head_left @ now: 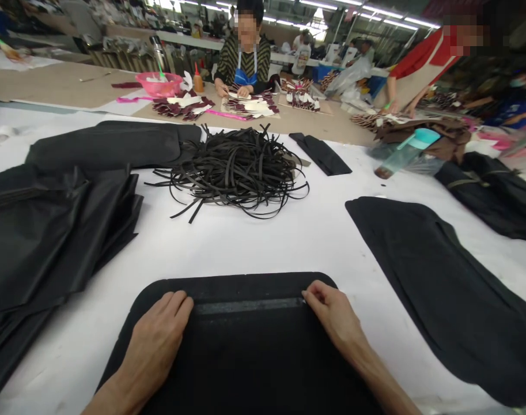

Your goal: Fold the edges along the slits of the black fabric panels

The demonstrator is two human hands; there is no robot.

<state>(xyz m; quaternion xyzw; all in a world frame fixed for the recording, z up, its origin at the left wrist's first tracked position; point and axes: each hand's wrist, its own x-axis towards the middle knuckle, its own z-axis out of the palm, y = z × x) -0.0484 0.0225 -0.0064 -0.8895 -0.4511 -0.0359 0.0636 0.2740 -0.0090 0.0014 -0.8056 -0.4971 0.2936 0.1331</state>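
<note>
A black rounded fabric panel lies on the white table in front of me. A dark strip runs across it near its far edge. My left hand lies flat on the panel's left side, fingers together and stretched toward the strip's left end. My right hand rests on the right side, its fingertips bent and pressed on the strip's right end. A tangled heap of black straps sits further back in the middle.
Stacks of black fabric lie at the left, the back left and the right. A teal-capped bottle lies on its side at the right. A person in a striped top works at the far table by a pink bowl.
</note>
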